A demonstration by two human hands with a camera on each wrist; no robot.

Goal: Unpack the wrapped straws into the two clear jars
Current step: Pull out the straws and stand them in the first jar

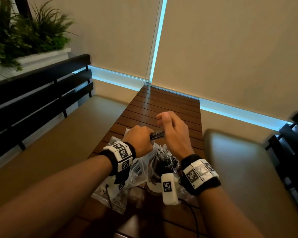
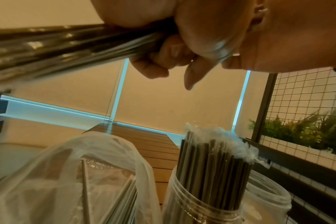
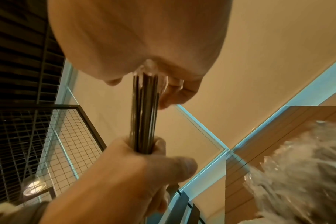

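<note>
A bundle of dark wrapped straws (image 1: 157, 135) lies level above the table, held between both hands. My left hand (image 1: 141, 140) grips one end in a fist; the right wrist view shows that fist (image 3: 134, 171) round the bundle (image 3: 144, 113). My right hand (image 1: 174, 133) holds the other end, with its thumb and forefinger raised. A clear jar (image 1: 153, 176) stands below the hands with more wrapped straws (image 2: 211, 166) upright in it. A clear plastic bag (image 2: 67, 174) holding further straws lies beside the jar. I cannot make out a second jar.
The slatted wooden table (image 1: 162, 103) runs away to a beige blind. Cushioned benches flank it on the left (image 1: 50, 143) and right (image 1: 239, 160). A planter with ferns (image 1: 24, 31) stands behind the left bench's black back.
</note>
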